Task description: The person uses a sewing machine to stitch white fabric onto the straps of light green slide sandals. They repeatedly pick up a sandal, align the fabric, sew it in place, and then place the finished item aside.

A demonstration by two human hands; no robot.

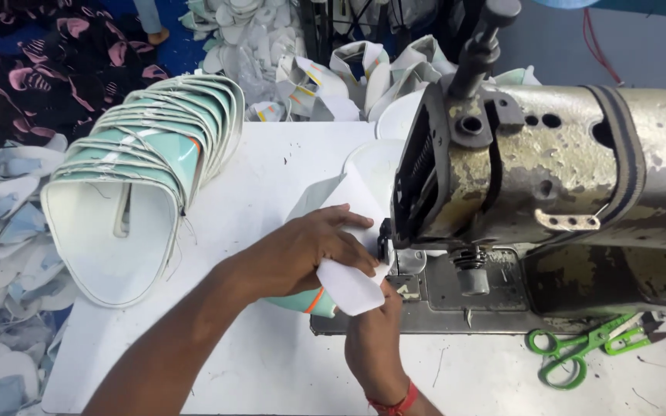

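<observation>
My left hand (302, 250) lies flat on a white and mint-green shoe-upper piece (348, 289), pressing it down by the needle of a worn, paint-chipped sewing machine (549, 162). My right hand (375, 339), with a red thread at the wrist, reaches up from below and pinches the same piece's lower edge beside the presser foot (395, 262). An orange stripe shows on the piece under my left palm. The needle itself is hidden by the machine head.
A nested stack of finished mint-and-white uppers (144, 169) lies on the white table (271, 362) at left. Green scissors (580, 350) rest at the right front. Loose pale pieces pile off the left edge, and more uppers sit behind the machine.
</observation>
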